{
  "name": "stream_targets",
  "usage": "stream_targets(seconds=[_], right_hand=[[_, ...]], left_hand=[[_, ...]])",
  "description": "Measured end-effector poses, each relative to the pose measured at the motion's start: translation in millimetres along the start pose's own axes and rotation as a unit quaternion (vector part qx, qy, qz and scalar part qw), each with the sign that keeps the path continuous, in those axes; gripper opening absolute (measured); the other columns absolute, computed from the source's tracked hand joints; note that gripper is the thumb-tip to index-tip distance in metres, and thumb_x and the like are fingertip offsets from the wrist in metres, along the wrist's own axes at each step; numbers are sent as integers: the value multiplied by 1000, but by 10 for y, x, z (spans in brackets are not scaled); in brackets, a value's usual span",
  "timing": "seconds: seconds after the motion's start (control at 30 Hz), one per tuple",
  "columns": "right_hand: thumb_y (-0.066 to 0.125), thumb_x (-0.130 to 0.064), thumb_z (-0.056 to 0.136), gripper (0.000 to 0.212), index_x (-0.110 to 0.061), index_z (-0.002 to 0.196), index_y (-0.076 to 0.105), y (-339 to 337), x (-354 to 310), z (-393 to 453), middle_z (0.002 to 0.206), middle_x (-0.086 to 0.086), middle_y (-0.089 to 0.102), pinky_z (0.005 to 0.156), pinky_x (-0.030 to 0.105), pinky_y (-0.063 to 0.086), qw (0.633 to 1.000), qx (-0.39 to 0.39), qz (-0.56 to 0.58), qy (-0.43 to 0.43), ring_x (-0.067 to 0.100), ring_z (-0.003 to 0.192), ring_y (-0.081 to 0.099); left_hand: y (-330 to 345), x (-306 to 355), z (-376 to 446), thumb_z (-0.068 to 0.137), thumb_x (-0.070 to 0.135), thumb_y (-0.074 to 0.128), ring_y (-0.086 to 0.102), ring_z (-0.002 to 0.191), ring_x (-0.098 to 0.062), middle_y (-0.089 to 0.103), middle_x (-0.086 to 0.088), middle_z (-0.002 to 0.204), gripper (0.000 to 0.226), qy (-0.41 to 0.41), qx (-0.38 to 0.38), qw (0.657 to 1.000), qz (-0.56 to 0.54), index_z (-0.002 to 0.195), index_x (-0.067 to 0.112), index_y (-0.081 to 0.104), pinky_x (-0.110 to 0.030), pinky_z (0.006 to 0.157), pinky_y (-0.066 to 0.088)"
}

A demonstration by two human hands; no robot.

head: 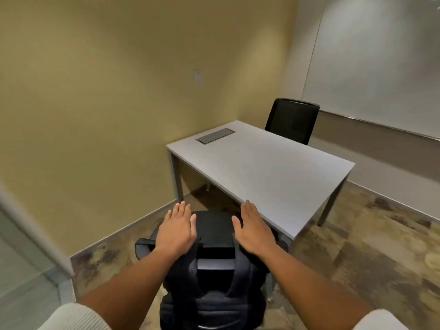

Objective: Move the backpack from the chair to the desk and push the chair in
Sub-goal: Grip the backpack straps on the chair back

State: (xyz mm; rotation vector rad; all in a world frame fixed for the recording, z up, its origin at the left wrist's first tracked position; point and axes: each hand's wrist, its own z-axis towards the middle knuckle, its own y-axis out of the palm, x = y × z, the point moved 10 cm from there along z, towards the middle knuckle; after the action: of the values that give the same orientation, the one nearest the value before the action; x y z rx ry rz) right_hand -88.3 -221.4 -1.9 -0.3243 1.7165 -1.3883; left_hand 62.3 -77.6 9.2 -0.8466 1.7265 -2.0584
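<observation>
Head view: 2 bare hands reach out low in the middle of the frame, over a black bag on a black seat.
Left hand [177, 231]: flat, palm down, fingers straight and close together, gripping nothing. It is over the top left of the seat back.
Right hand [253, 228]: flat too, palm down, fingers straight, thumb out to the side, gripping nothing. I cannot tell if either hand touches the chair.
Backpack [212, 294]: black, at the bottom middle of the frame. It sits on the chair, upright, with its straps facing the camera.
Chair [213, 226]: black, just below the near corner of the desk. Its back shows between the 2 hands. It is not tucked under the desk.
Desk [262, 167]: grey and flat, in the middle right of the frame. A dark lid [215, 136] is set in its far left end.
Second chair [292, 120]: black, behind the far side of the desk.
Whiteboard [381, 67]: big and pale, upper right of the frame.
Sleeves: cream, at both bottom corners.
</observation>
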Motion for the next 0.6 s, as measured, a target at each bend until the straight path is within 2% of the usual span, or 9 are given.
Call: stream_targets(seconds=[0.1, 0.2, 0.3, 0.4, 0.47, 0.53, 0.6], right_hand=[[24, -52, 101, 69, -11, 156, 14, 105, 73, -128, 165, 7, 4, 118, 39, 17, 1000, -25, -5, 16, 19, 150, 1], [26, -52, 101, 68, -11, 155, 18, 207, 104, -237, 165, 7, 6, 115, 42, 26, 998, -49, -5, 29, 22, 150, 9], [30, -54, 99, 67, -11, 151, 30, 239, 120, -275, 164, 8, 12, 105, 44, 37, 997, -61, -10, 41, 30, 142, 31], [35, -55, 95, 61, -9, 133, 50, 245, 146, -311, 154, 10, 33, 88, 41, 46, 997, -55, -24, 56, 32, 121, 51], [37, -59, 90, 63, -9, 122, 58, 244, 147, -346, 138, 8, 46, 84, 41, 49, 996, -53, -32, 58, 29, 111, 54], [37, -64, 85, 70, -11, 126, 57, 270, 159, -387, 133, 7, 48, 90, 42, 48, 994, -69, -49, 67, 28, 117, 48], [35, -65, 82, 74, -15, 134, 53, 262, 156, -402, 136, 9, 47, 98, 43, 40, 989, -79, -98, 76, 31, 124, 39]], left_hand=[[95, -54, -126, 108, 36, 18, 20, 153, -25, 28, -11, 164, 56, -19, -18, 1000, -1, 155, 8, 33, -39, 123, 18], [124, -60, -237, 108, 36, 20, 36, 142, -25, 48, -8, 148, 50, -29, -17, 999, -3, 137, 11, 51, -38, 113, 32], [110, -47, -309, 107, 40, 23, 49, 127, -25, 58, -4, 128, 46, -40, -24, 999, -2, 120, 16, 58, -40, 100, 42], [154, -83, -397, 104, 52, 25, 62, 107, -29, 66, -6, 106, 49, -73, -36, 997, -10, 106, 19, 61, -42, 82, 50], [179, -100, -426, 101, 58, 28, 66, 99, -28, 71, -5, 101, 54, -82, -32, 996, -9, 112, 22, 66, -37, 74, 50], [190, -116, -435, 97, 64, 31, 66, 100, -26, 73, -3, 104, 59, -84, -33, 996, -1, 121, 24, 67, -34, 70, 46], [197, -134, -418, 94, 68, 34, 66, 102, -24, 72, -1, 110, 62, -79, -42, 996, 14, 126, 25, 67, -32, 69, 44]])
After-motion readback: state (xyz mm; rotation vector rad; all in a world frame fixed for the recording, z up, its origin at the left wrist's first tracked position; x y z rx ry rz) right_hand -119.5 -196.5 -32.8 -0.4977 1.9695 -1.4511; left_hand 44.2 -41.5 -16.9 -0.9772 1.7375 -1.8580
